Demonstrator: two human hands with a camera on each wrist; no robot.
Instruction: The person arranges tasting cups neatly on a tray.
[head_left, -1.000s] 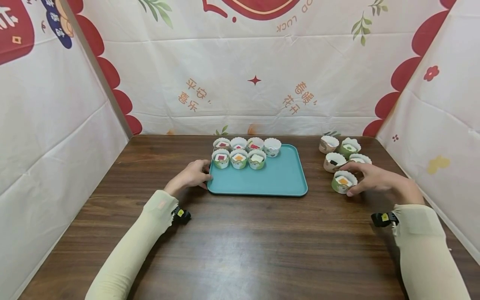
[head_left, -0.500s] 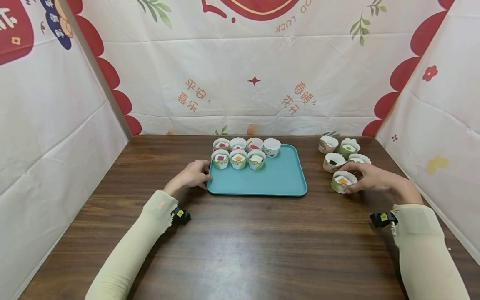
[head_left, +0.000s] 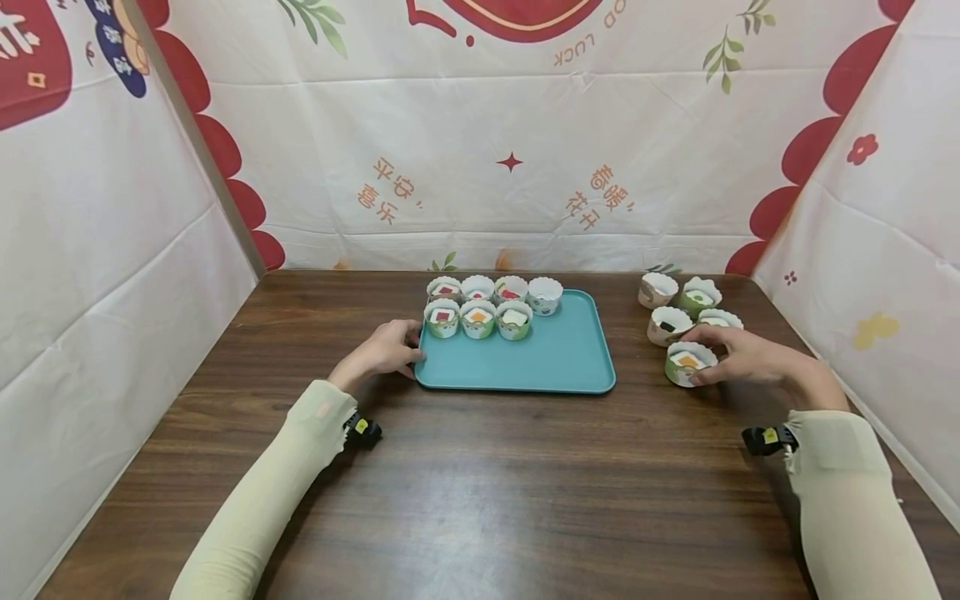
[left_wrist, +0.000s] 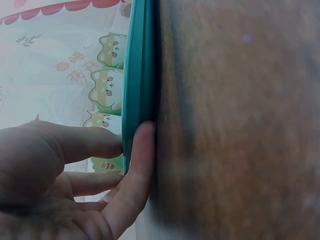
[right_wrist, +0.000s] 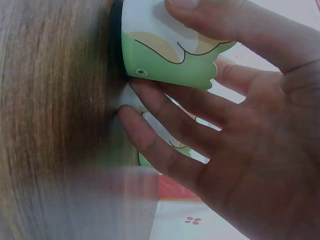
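Note:
My left hand (head_left: 384, 347) holds the left rim of a teal tray (head_left: 517, 367). The left wrist view shows fingertips on both sides of that rim (left_wrist: 138, 75). My right hand (head_left: 753, 360) grips a green-and-white paper baking cup (head_left: 678, 372) with a white piece and an orange square in it, thumb and fingers on opposite sides. Close up in the right wrist view, this cup (right_wrist: 165, 60) stands on the table, its printed wall between thumb and fingers. On the tray, several filled paper cups (head_left: 477, 321) stand in two rows toward the back left.
Beyond my right hand stand several other paper cups (head_left: 667, 327), one partly hidden by the fingers. The brown wooden table (head_left: 480, 483) ends at a white printed cloth (head_left: 480, 200) behind, with more cloth along both sides.
My right thumb has shifted slightly up against the side of the paper cup. The left hand and the tray stay where they were.

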